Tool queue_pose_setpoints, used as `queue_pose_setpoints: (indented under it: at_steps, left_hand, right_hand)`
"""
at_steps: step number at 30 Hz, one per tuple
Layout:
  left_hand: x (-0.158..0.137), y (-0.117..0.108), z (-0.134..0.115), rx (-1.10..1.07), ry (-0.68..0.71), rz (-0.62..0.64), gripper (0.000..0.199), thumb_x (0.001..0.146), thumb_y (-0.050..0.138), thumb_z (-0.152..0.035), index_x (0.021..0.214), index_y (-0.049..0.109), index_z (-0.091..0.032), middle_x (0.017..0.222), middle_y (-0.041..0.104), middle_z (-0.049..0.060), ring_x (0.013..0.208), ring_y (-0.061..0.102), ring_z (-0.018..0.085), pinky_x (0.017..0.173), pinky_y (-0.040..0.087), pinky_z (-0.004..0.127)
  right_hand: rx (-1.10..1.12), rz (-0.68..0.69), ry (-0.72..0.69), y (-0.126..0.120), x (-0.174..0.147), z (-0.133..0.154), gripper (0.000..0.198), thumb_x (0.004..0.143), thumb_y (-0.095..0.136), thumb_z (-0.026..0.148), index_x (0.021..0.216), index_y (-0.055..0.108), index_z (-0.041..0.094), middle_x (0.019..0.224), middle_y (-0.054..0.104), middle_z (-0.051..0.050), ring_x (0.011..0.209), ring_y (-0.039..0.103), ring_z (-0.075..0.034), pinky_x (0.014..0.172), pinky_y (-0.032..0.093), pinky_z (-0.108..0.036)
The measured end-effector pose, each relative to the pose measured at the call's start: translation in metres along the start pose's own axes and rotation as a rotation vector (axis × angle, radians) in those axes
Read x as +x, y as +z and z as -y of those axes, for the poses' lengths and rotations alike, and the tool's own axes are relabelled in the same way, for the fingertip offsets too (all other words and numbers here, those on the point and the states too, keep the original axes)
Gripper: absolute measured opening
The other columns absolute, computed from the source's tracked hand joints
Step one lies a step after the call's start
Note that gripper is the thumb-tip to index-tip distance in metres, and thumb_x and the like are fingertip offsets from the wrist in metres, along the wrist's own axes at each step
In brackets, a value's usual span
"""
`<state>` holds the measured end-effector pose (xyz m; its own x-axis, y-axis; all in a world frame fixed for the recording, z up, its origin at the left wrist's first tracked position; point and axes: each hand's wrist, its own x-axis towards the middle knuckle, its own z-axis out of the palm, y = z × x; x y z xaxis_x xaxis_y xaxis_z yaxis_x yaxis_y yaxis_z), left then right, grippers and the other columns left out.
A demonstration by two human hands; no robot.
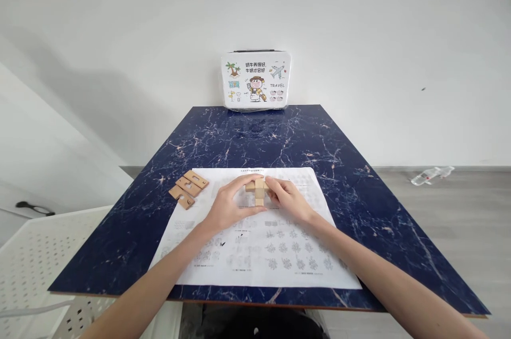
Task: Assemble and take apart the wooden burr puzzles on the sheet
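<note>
Both hands meet over a printed instruction sheet (pixel 239 264) on the table. Between them is a wooden burr puzzle (pixel 259 192), made of light interlocking blocks in a cross shape. My left hand (pixel 229 203) curves round its left side, with fingertips at the top and the thumb at the bottom. On the right side, my right hand (pixel 289 198) pinches the block that sticks out that way; its fingertips partly cover that end. Left of the hands, flat wooden pieces (pixel 188 188) with cut-outs and marked letters lie partly on the sheet's edge.
The table (pixel 279 142) has a dark blue marbled top. A white case (pixel 256 81) with cartoon prints stands at its far edge against the wall. At the left is a white perforated basket (pixel 43 243). A clear plastic package (pixel 431 175) lies on the floor at right.
</note>
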<state>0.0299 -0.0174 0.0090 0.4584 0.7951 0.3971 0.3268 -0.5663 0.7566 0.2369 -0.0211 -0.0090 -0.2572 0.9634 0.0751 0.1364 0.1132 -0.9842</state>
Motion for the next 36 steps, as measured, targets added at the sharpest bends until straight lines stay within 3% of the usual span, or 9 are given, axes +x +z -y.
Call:
queue_pose_setpoints:
  at_steps: [4,10,14,17,27,36]
  left_hand:
    - [0.001,-0.001,0.004,-0.090,-0.069,0.006,0.066,0.078,0.091,-0.037,0.138,0.065,-0.026,0.140,0.069,0.010,0.131,0.064,0.032,0.115,0.049,0.050]
    - [0.005,-0.004,0.013,-0.435,-0.255,0.012,0.067,0.076,0.090,-0.037,0.137,0.066,-0.021,0.136,0.072,0.012,0.128,0.066,0.032,0.113,0.052,0.049]
    - [0.006,-0.006,0.015,-0.527,-0.346,-0.018,0.065,0.080,0.086,-0.041,0.138,0.066,-0.021,0.137,0.072,0.012,0.128,0.067,0.033,0.111,0.053,0.049]
    - [0.007,-0.006,0.015,-0.559,-0.353,-0.007,0.069,0.079,0.086,-0.042,0.140,0.065,-0.021,0.139,0.071,0.012,0.130,0.067,0.034,0.112,0.052,0.050]
    - [0.008,-0.006,0.012,-0.461,-0.355,0.105,0.057,0.087,0.076,-0.046,0.137,0.069,-0.020,0.133,0.075,0.012,0.123,0.070,0.034,0.106,0.055,0.050]
    - [0.008,-0.005,0.013,-0.439,-0.329,0.078,0.060,0.086,0.076,-0.047,0.138,0.067,-0.018,0.137,0.073,0.013,0.127,0.068,0.035,0.108,0.054,0.049]
  right_hand:
    - [-0.010,-0.012,-0.019,0.000,-0.002,0.004,0.060,0.103,0.043,0.072,0.068,0.047,0.023,0.057,0.043,0.003,0.052,0.040,-0.014,0.055,0.035,-0.031]
    - [-0.038,-0.003,-0.078,-0.002,-0.004,0.006,0.057,0.106,0.038,0.070,0.072,0.045,0.025,0.062,0.050,0.002,0.057,0.045,-0.015,0.060,0.041,-0.032]
    - [0.017,0.003,-0.125,-0.001,-0.005,0.005,0.042,0.105,0.045,0.065,0.090,0.049,0.025,0.073,0.057,0.001,0.062,0.051,-0.016,0.060,0.045,-0.031]
    - [-0.028,0.022,-0.137,0.002,-0.007,0.004,0.036,0.105,0.049,0.060,0.099,0.053,0.025,0.077,0.062,0.000,0.064,0.055,-0.017,0.061,0.046,-0.031]
    - [-0.391,-0.131,-0.307,0.004,-0.010,0.003,0.030,0.109,0.042,0.048,0.092,0.052,0.025,0.079,0.066,-0.003,0.066,0.056,-0.019,0.064,0.042,-0.033]
    - [-0.463,-0.127,-0.354,0.002,-0.011,0.002,0.022,0.109,0.043,0.040,0.098,0.053,0.024,0.086,0.068,-0.005,0.070,0.058,-0.021,0.066,0.041,-0.034]
